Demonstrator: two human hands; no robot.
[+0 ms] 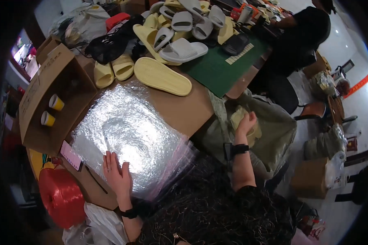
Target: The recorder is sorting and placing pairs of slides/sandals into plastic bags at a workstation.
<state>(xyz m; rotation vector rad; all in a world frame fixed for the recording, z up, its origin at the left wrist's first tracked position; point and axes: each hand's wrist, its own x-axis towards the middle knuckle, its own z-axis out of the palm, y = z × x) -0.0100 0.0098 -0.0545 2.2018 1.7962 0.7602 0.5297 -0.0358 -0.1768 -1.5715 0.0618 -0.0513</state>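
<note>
My left hand (117, 173) lies flat, fingers apart, on the near edge of a stack of clear crinkled plastic bags (126, 130) spread over the brown table (184, 108). My right hand (246, 124) reaches down into a large olive-green sack (274, 130) beside the table and closes on a pale yellow slipper (238, 118) inside it. Both wrists wear black bands.
Yellow and grey slippers (163, 75) are piled at the table's far side by a green cutting mat (218, 69). An open cardboard box (55, 98) with two yellow cups stands left. A red twine spool (61, 196) and a pink phone (70, 155) lie near. Another person (298, 36) sits beyond.
</note>
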